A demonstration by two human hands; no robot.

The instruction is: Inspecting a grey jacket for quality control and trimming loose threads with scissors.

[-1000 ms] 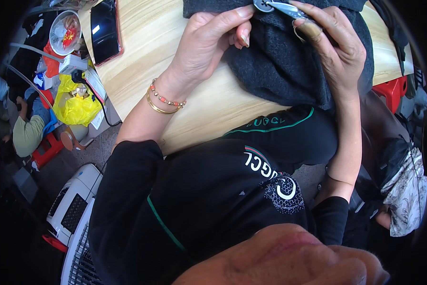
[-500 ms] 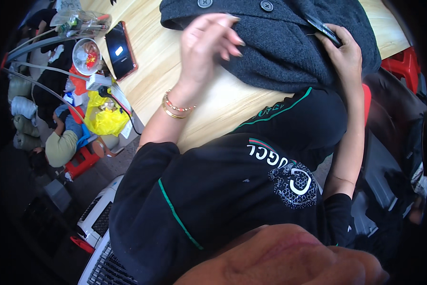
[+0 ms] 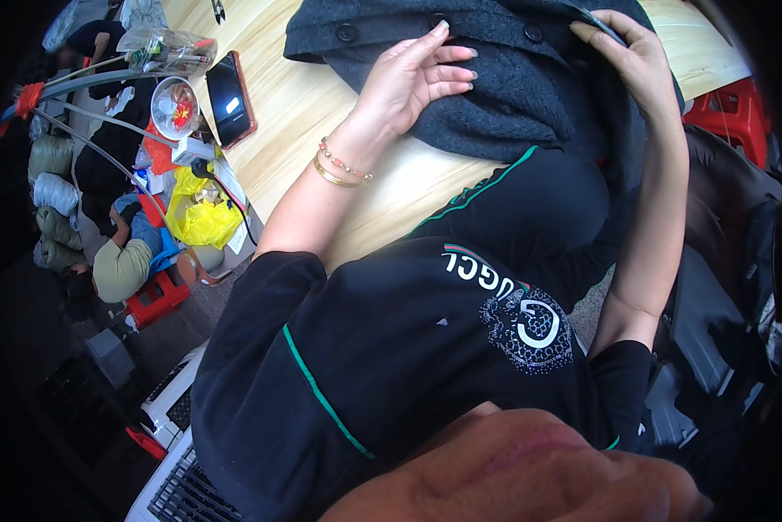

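A dark grey wool coat (image 3: 495, 109) with large dark buttons lies in folds at the far side of the table, its lower edge by my lap. My left hand (image 3: 417, 78) is over the coat's left part, palm partly turned up and fingers apart, with nothing visible in them. Its thumb points up beside a button (image 3: 441, 19). My right hand (image 3: 639, 61) is at the coat's far right, thumb and fingers closed on a slim dark tool (image 3: 610, 28) that looks like thread snips. The fingers hide most of it.
On the pale wooden table (image 3: 278, 174), a phone (image 3: 231, 100) in a red case lies left. Beyond the edge are a plastic bowl (image 3: 174, 109), a white power adapter (image 3: 191, 152) with cables and a yellow bag (image 3: 208, 213). A person (image 3: 126, 261) sits lower left; red stools (image 3: 730, 117) stand right.
My left hand has moved slightly right and turned, its fingers spreading more. The right hand has moved up and away with the dark tool, which now shows less. The view has shifted a little.
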